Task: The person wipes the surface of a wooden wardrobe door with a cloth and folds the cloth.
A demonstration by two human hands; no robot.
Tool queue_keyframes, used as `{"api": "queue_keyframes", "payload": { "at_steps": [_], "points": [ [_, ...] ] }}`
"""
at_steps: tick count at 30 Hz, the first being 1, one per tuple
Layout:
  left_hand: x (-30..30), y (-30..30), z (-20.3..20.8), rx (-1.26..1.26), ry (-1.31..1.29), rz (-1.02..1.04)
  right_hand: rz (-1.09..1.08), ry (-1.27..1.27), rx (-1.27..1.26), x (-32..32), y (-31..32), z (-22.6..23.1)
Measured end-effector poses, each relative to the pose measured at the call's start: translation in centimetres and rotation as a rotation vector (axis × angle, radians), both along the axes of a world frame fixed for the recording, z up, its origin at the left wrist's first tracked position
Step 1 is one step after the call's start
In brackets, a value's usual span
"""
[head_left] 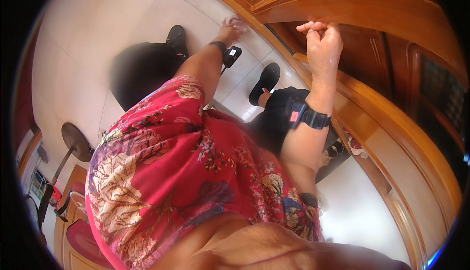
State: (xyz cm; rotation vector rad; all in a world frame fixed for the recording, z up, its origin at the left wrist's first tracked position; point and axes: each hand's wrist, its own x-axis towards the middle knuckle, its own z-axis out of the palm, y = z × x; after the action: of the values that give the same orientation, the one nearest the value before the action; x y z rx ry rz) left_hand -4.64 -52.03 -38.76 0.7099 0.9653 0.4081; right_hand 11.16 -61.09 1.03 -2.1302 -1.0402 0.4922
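My right hand (pixel 324 47) is raised at the lower edge of a brown wooden cabinet door (pixel 352 10), its fingers curled against that edge. Behind the hand lies the dark inside of the wooden cabinet (pixel 360 49). Low and farther left, my left hand (pixel 234 29) reaches down near the cabinet's base, over pale floor tiles (pixel 147 5). Motion smears its fingers, and no object can be made out in them. Each wrist wears a strapped device: a black box (pixel 231 57) on the left and a dark unit (pixel 306 117) on the right.
My black shoes (pixel 264 81) stand on the tiles close to the cabinet. A round-based stand (pixel 76 141) is at the left, with red-backed wooden furniture (pixel 85 238) below it. On the right, small items (pixel 338 147) lie on a dark shelf beside a white surface (pixel 362 206).
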Motion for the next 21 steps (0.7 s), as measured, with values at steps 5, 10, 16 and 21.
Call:
{"api": "queue_keyframes", "payload": {
  "at_steps": [5, 10, 16, 21],
  "points": [
    [-1.9, 5.2, 2.3, -0.11, -0.497, -0.066, 0.027, 0.013, 0.079, 1.0, 0.6, 0.4],
    [1.4, 8.5, 12.0, 0.041, -0.709, 0.145, -0.036, -0.065, 0.088, 3.3, -1.7, -0.5],
    [2.1, 12.6, 15.2, 0.086, -0.129, 0.077, -0.052, -0.109, 0.084, 5.3, -1.1, -2.2],
    [2.4, 12.9, 14.2, 0.088, -0.236, 0.215, -0.032, -0.101, 0.095, 5.5, 0.9, -3.1]
  ]
}}
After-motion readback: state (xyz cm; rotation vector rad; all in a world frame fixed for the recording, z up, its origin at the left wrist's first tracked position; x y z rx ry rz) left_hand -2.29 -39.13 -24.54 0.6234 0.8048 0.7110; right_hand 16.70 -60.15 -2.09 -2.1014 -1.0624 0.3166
